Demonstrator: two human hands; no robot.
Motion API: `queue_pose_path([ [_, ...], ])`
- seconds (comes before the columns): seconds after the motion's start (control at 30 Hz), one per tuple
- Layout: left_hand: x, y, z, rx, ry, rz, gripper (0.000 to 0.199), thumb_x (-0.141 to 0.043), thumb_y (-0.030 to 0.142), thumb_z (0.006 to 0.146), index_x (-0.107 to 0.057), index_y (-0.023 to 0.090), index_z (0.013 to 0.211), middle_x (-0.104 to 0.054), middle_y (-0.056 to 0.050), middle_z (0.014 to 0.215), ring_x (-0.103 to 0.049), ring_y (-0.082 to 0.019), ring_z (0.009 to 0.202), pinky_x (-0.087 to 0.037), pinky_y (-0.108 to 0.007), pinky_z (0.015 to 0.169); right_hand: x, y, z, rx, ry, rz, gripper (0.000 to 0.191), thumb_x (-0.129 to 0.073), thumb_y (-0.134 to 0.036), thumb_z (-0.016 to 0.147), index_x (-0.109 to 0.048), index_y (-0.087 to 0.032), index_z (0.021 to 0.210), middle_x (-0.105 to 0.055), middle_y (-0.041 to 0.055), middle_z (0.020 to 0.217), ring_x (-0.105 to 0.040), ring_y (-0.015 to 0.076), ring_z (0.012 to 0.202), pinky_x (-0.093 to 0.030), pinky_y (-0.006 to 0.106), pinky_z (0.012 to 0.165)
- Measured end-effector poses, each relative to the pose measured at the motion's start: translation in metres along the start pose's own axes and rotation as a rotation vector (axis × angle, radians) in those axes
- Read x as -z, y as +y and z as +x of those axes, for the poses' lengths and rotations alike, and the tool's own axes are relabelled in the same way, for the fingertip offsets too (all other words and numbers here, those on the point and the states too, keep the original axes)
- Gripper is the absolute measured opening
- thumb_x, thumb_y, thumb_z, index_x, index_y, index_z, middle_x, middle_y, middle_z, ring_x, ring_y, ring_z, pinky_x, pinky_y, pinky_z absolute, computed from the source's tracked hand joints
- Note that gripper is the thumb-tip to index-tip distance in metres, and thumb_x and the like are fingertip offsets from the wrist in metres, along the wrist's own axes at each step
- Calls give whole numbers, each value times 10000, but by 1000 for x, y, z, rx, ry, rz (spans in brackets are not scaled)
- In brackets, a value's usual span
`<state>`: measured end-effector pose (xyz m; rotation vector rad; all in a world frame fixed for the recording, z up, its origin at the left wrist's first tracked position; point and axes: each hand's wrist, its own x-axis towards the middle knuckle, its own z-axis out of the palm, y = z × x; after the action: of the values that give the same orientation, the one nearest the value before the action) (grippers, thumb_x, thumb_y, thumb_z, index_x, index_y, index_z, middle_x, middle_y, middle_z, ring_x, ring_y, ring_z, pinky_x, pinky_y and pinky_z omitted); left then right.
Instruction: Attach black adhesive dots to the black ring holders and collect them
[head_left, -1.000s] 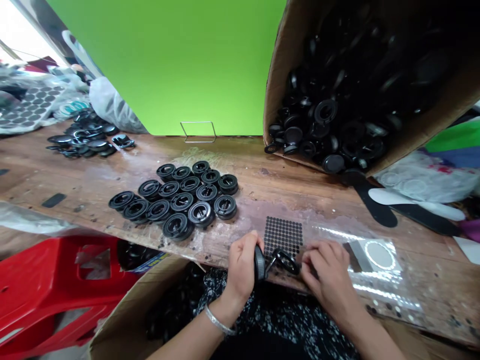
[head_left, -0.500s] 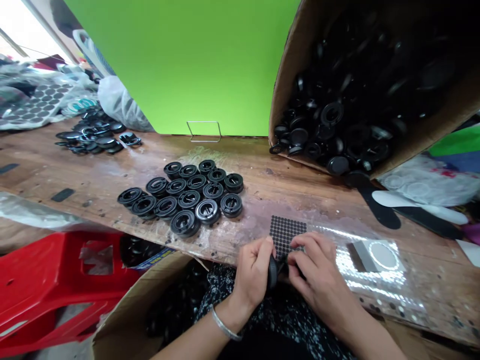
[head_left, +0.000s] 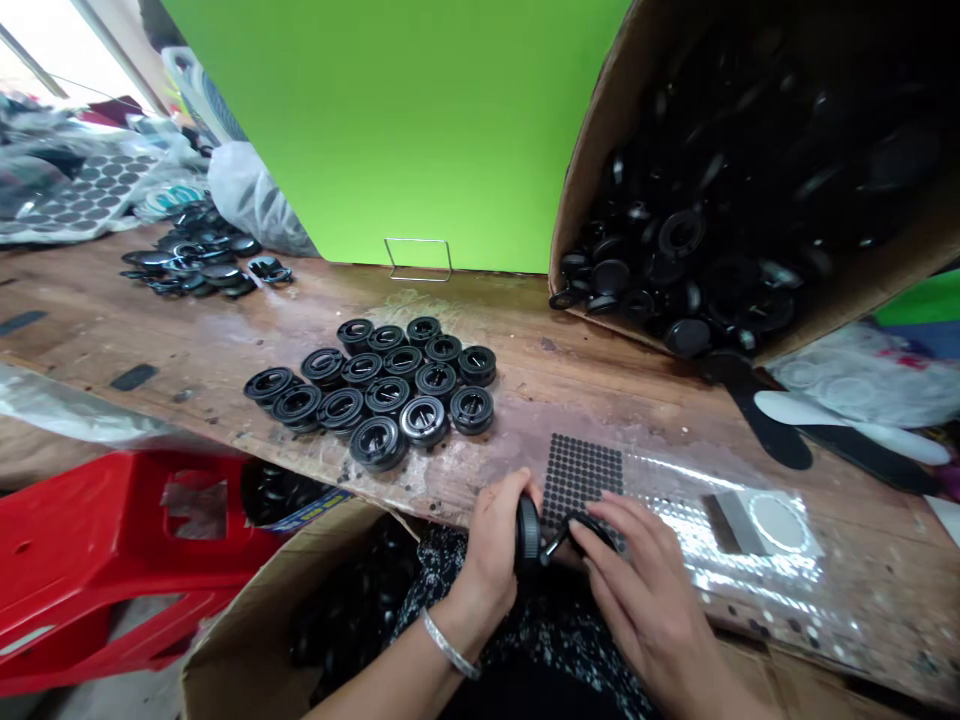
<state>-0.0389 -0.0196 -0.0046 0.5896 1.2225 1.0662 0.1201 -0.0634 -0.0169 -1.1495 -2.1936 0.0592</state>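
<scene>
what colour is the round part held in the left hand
Black; the round part shows best in the head view.

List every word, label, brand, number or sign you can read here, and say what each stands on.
No text can be read for certain.
Blue strip beside the red stool: pale marks like lettering, too small and blurred.
Teal marks among the plastic bags, far left: too blurred to call letters.
Red marks on the right-hand bag: likewise.
</scene>
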Motion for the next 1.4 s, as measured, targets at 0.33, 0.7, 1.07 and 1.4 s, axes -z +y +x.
queue_pose_path([
  [0.33,-9,0,1,43,-111,-147,403,-486,468,870,-481,177,591,-416,30,527,-367,-99,476,-300,-226,473,6,14,-20,-353,74,317,442,-565,-223,912,-497,-244,1348,-610,99,1246,-646,205,1068,-585,312,853],
  [0.7,10,28,-6,-672,-676,736,339,-708,256,802,-629,255,1132,-547,-82,1240,-501,-239,1179,-372,-372,1041,39,24,10,-1026,15,710,404,-522,-556,885,-683,-189,831,-662,34,731,-604,160,584,-521,237,457],
  [1.07,10,11,9,16,-222,-9,384,-586,572,853,-450,223,940,-523,33,688,-500,-126,555,-471,-250,475,-2,47,-24,-479,-206,109,208,-401,-204,936,-604,-196,896,-597,67,897,-612,190,812,-487,323,740],
  [1.4,9,11,9,238,-247,-179,473,-477,660,869,-500,191,929,-556,-7,614,-498,-127,520,-410,-207,420,-10,49,-17,-457,-275,-65,110,-457,-121,828,-501,-196,760,-537,44,797,-536,199,730,-431,323,661],
])
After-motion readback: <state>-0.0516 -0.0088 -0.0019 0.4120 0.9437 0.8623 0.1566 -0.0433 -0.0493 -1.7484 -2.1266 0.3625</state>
